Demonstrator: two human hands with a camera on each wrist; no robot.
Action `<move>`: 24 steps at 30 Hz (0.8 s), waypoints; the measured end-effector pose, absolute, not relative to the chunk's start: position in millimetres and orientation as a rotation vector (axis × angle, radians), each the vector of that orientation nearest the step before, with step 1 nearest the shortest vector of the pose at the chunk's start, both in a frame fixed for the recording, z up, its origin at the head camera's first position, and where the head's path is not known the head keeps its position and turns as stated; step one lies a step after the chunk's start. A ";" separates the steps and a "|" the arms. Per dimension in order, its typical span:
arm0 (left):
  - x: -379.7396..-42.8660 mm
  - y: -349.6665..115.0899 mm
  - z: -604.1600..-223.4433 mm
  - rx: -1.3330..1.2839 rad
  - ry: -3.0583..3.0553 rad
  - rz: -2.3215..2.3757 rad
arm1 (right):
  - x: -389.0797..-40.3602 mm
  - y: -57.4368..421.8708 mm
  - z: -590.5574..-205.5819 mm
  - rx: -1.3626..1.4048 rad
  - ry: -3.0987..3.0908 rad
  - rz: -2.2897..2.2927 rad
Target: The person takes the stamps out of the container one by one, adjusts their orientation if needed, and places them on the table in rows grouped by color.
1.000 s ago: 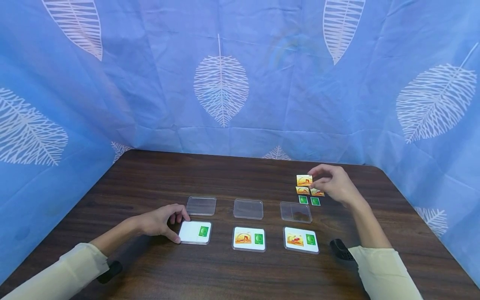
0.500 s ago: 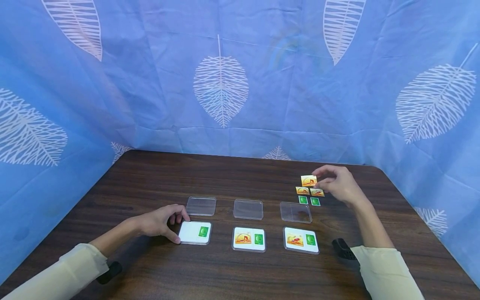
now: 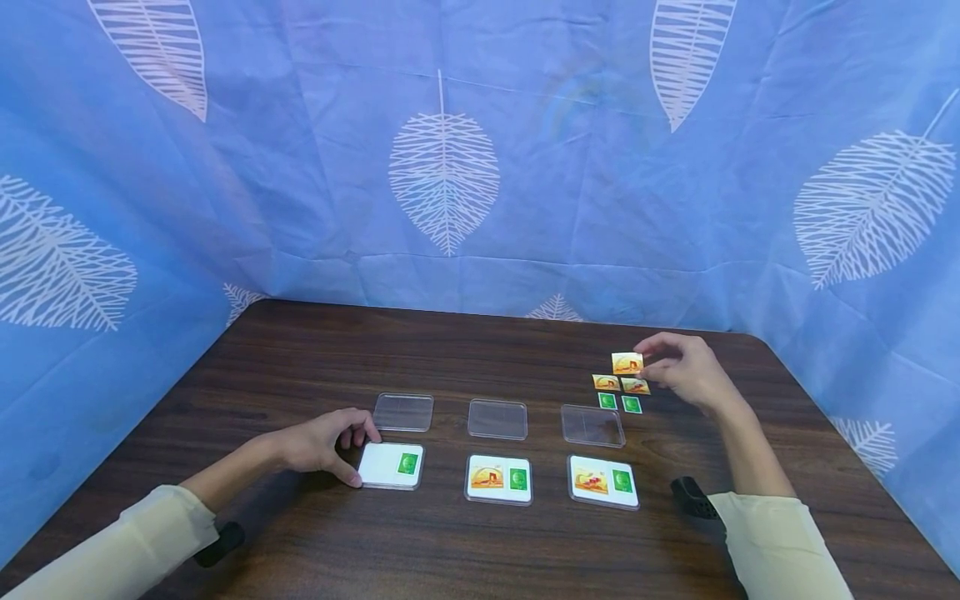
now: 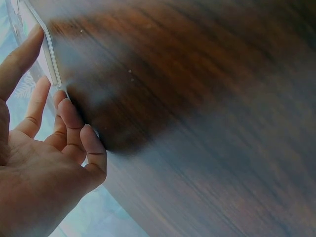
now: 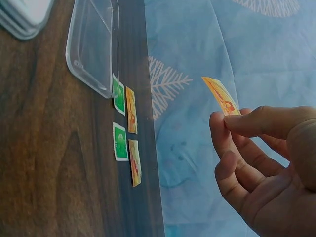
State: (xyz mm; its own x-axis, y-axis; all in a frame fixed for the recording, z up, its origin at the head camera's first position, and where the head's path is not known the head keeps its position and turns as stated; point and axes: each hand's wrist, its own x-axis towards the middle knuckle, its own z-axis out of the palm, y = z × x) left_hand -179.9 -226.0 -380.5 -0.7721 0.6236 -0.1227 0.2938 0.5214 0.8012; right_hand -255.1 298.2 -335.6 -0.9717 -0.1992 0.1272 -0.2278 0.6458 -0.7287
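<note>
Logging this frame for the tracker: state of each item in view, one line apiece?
Held orange stamp, raised
Right hand, pinching that stamp
Left hand, thumb and fingertip at left case
Left case, one green stamp, rest bare
Middle case, one orange stamp, one green stamp
Right case, one orange stamp, one green stamp
Three clear covers, lying beyond the cases
Two loose green stamps, lying unheld
Two loose orange stamps, lying unheld

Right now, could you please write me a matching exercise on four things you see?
1. Left hand
2. Right hand
3. Middle white card
4. Leftmost white card

A. bears only a green picture
B. pinches a loose orange picture
C. touches a white card's edge
D. bears two pictures, orange and green

Pairs: 1-C, 2-B, 3-D, 4-A
</note>
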 end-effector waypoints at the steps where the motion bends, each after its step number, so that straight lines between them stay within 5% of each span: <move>1: -179.8 -226.0 -380.2 0.753 2.370 1.136 | -255.4 299.0 -336.0 0.368 -2.818 1.252; 24: -180.7 -226.0 -379.8 0.751 2.366 1.132 | -267.5 328.9 -355.7 0.205 -2.883 1.182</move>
State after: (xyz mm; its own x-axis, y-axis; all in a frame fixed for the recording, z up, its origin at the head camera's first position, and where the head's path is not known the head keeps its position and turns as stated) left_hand -180.7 -226.0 -379.8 -0.7707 0.6240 -0.1291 0.2910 0.5250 0.7998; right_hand -267.5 328.9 -355.7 -0.9912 -0.1139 0.0669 -0.1280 0.7050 -0.6976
